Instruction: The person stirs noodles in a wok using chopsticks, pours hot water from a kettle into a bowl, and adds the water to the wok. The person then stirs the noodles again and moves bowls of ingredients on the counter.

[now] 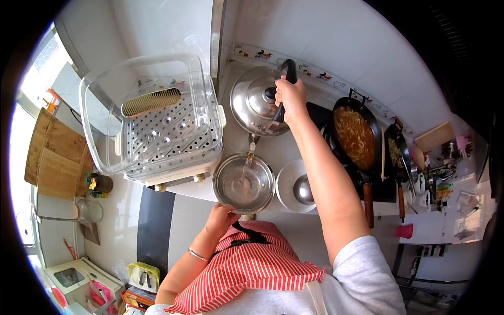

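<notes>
My right hand (pixel 292 97) grips the black handle of a stainless steel kettle (pixel 252 103), which is tilted with its spout (pixel 252 142) towards me. A clear stream of water (pixel 248 163) runs from the spout into a metal bowl (pixel 226 183). The fingers of my left hand (pixel 221 219) hold the bowl's near rim. Clear liquid lies in the bottom of the bowl. To its right stands a white bowl (pixel 289 185) with a round metal ladle (pixel 304 189) in it, partly hidden by my right forearm.
Left of the kettle stands an electric steamer (pixel 173 153) with a tilted clear lid (pixel 88 130). On the stove at right are a wok (pixel 354 138) of noodles in reddish broth and a smaller pan (pixel 395 151) of food. Chopsticks (pixel 383 153) lie between them.
</notes>
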A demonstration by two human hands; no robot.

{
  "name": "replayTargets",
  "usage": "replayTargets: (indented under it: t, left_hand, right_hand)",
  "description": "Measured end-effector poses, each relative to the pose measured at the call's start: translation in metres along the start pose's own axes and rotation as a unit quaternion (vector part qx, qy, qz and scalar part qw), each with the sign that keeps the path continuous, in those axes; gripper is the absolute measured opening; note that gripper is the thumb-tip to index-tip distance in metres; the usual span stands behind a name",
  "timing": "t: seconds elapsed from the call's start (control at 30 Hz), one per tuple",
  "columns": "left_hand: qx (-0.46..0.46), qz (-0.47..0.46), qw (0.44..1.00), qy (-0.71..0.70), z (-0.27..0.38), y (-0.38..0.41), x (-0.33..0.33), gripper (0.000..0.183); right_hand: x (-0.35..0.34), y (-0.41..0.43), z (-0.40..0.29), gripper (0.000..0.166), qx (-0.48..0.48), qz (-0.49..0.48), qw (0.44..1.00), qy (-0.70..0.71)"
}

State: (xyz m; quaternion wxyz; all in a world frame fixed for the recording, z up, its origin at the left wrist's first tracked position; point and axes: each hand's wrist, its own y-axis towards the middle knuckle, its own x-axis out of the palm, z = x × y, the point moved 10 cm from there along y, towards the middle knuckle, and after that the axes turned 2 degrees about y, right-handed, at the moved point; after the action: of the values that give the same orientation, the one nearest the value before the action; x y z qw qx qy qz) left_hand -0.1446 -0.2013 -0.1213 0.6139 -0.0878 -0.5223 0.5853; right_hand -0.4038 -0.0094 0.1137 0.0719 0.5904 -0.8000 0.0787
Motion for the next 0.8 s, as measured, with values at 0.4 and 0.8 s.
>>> replayTargets:
  t: [0.4,0.8]
  left_hand:
    - [-0.028,-0.006,0.993,0.111,0.001,-0.010,0.001,0.030]
    - [0.009,-0.063,0.980,0.189,0.005,-0.016,0.004,0.036]
  right_hand:
    - [0.001,-0.006,0.001,0.019,-0.009,0.002,1.000,0.002]
    - [-0.001,-0.008,0.002,0.020,-0.025,-0.006,1.000,0.006]
